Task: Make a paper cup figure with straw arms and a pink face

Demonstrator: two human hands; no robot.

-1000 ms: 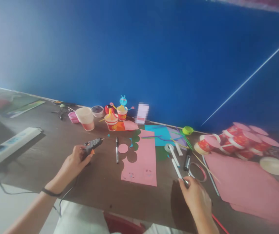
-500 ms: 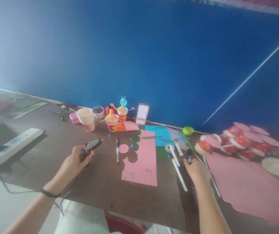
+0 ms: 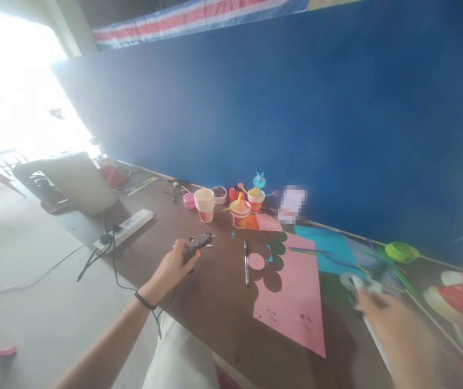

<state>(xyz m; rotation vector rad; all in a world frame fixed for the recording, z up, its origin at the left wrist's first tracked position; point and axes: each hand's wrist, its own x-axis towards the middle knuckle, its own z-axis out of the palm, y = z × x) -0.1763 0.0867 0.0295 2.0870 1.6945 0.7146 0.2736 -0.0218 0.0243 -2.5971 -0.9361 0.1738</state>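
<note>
Since the earlier frame our view has swung leftward, and our right hand [image 3: 397, 329] has gone from the black-and-silver tool to near the white roll [image 3: 347, 280]; it is blurred, so we cannot tell whether its grip is apart or clamped on something. Our left hand [image 3: 174, 267] keeps its grip closed around the glue gun [image 3: 202, 241], which we have above the desk [image 3: 210, 302], left of the pen [image 3: 246, 263] and pink sheet [image 3: 292, 294]. Behind, the front paper cup [image 3: 240, 220] carries a red band with a yellow mark too small for us to read; the white card [image 3: 292, 204] is pixelated. Blue patches mark the power strip [image 3: 142, 219].
</note>
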